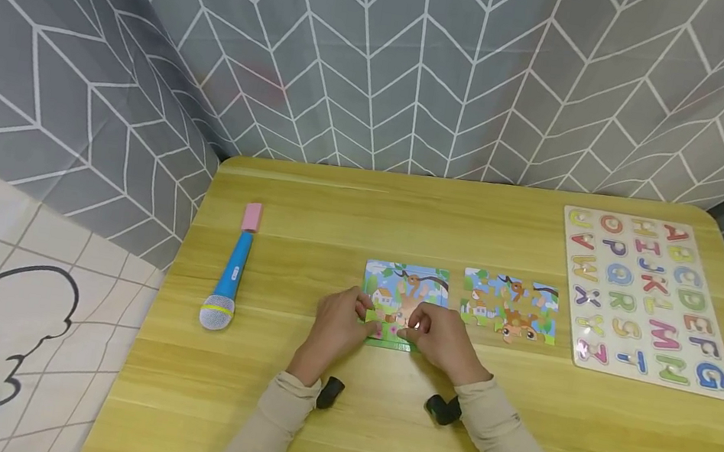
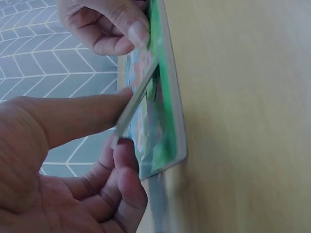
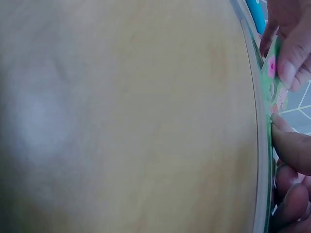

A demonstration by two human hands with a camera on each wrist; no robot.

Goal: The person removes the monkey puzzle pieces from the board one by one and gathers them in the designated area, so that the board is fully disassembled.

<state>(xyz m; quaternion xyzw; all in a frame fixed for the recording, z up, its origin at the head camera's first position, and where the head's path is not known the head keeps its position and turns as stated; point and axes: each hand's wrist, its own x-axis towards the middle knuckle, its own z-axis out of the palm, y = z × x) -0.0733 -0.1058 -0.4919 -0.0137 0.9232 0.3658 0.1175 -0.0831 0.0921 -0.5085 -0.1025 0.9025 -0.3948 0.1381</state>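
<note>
A jigsaw piece (image 3: 271, 68), green with pink flowers, slants up from the near edge of the puzzle board (image 1: 406, 282). My left hand (image 1: 340, 323) pinches its raised left end between thumb and fingers, clear in the left wrist view, where the left hand (image 2: 73, 150) has the piece edge-on. At the piece's right end, the right hand (image 1: 446, 340) pinches with thumb and curled fingers, its thumb tip close over the board in the right wrist view. The board's picture has a house, a branch and a brown animal, partly hidden by the hands.
Right of the board lie several loose jigsaw pieces (image 1: 509, 307) in a cluster. An alphabet board (image 1: 653, 305) with knobbed letters is farther right. A blue toy microphone (image 1: 232, 269) with a pink end lies at the left of the wooden table (image 1: 309, 203). Patterned grey curtains (image 1: 385, 59) stand behind.
</note>
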